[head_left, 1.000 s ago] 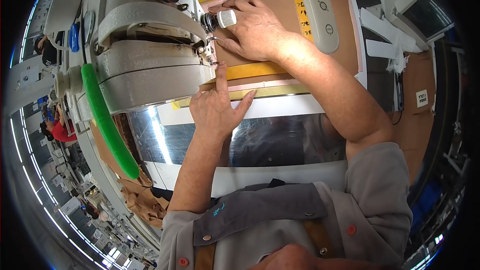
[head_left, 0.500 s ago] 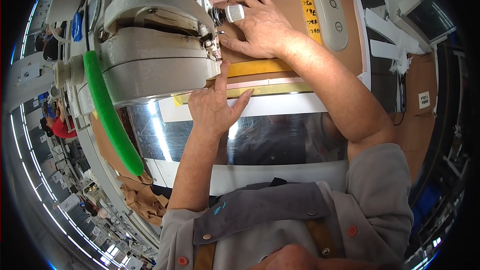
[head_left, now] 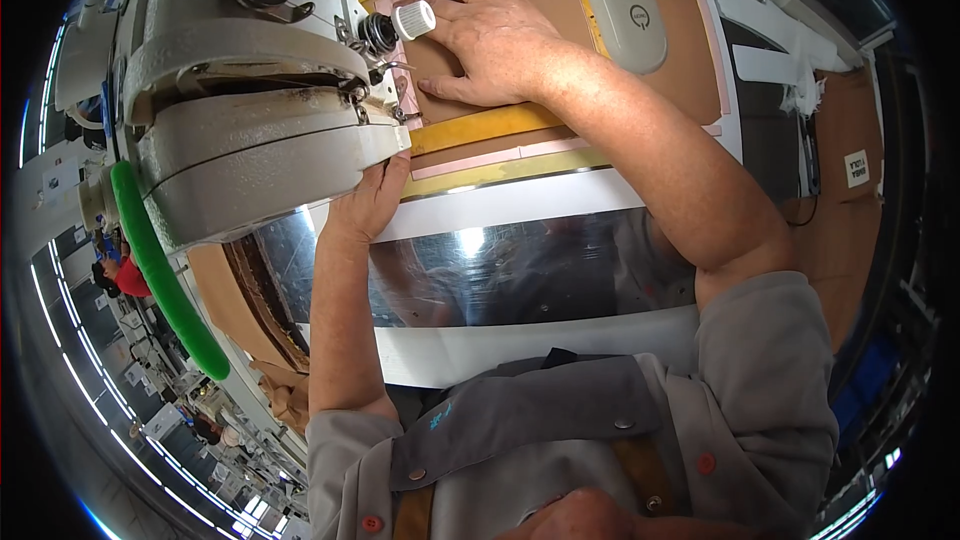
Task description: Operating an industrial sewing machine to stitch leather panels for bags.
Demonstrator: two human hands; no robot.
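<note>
My right hand (head_left: 480,40) lies flat with fingers spread on a brown sheet (head_left: 690,60) inside a frame of yellow strips (head_left: 470,128) and pink edging. Its thumb is beside the needle area of a grey sewing machine (head_left: 250,160), near a white knob (head_left: 414,20). My left hand (head_left: 368,205) is at the lower edge of the machine head, by a pale yellow strip (head_left: 500,168); its fingers are partly hidden by the machine. A long grey bar (head_left: 615,10) rests across the sheet, right of my right hand.
A green padded handle (head_left: 165,280) hangs at the machine's left. A steel plate (head_left: 500,260) spans below the frame. White offcuts (head_left: 770,30) and brown board (head_left: 840,140) lie at right, crumpled brown material (head_left: 280,395) lower left. A person in red (head_left: 130,278) is at far left.
My left hand has moved leftward; its extended thumb has drawn in and its fingers slid behind the machine head. The machine and frame sit further left in view. My right hand stays spread.
</note>
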